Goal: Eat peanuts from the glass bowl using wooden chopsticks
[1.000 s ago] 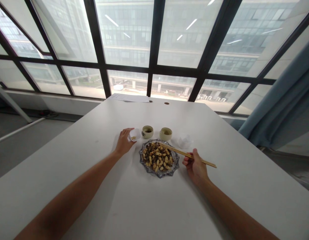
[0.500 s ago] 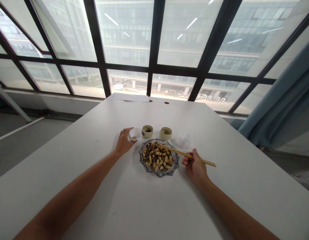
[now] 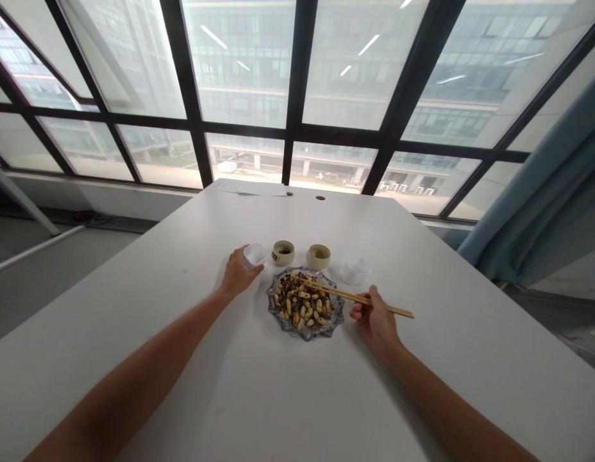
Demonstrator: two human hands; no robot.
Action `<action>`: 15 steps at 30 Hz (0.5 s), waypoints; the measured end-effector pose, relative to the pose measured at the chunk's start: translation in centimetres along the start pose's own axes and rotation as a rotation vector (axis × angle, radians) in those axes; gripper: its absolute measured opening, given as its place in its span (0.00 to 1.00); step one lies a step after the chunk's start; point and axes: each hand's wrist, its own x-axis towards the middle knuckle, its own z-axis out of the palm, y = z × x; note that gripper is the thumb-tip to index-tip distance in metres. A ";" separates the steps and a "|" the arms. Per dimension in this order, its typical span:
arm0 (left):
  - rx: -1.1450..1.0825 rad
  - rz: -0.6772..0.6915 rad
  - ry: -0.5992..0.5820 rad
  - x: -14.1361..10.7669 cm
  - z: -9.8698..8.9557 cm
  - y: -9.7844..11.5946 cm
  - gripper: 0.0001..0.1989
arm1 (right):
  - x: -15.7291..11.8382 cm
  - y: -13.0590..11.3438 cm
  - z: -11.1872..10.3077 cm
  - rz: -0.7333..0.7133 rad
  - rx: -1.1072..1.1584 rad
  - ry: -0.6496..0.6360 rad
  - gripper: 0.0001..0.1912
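Observation:
My left hand (image 3: 238, 273) is wrapped round a small white cup (image 3: 255, 256), left of the plate; no food can be made out inside it. My right hand (image 3: 376, 316) grips a pair of wooden chopsticks (image 3: 348, 294), whose tips lie over the food near the back of the plate. The scalloped glass plate (image 3: 336, 317) holds peanuts in shells mixed with dark seeds (image 3: 303, 304). Behind it stand two pale green cups, the left one (image 3: 283, 253) with something dark inside, the right one (image 3: 318, 256) beside it.
A clear-white container (image 3: 354, 272) stands on the white table (image 3: 259, 404), right of the green cups. Papers (image 3: 252, 188) lie at the far edge, near a round hole (image 3: 320, 198). A blue curtain (image 3: 538, 186) hangs at the right, beside the windows.
The white cup in my left hand has tilted back more upright and moved slightly left; the small yellowish bits seen in it before no longer show. My right hand and the chopsticks have barely moved.

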 end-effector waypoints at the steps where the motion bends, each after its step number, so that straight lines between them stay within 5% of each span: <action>1: -0.002 -0.041 -0.011 0.1 -0.1 -0.1 0.36 | 0.0 0.0 0.0 0.006 0.004 0.010 0.22; 7: 0.054 -0.229 -0.143 1.2 -1.9 0.5 0.51 | 0.0 -0.2 0.6 -0.035 -0.009 0.006 0.24; 11: 0.158 0.024 -0.102 2.5 -2.3 2.7 0.50 | -0.1 -0.1 0.9 -0.054 -0.027 -0.021 0.27; 15: 0.289 0.193 -0.234 4.3 -0.9 5.1 0.42 | 0.0 0.2 0.9 -0.059 -0.031 -0.014 0.27</action>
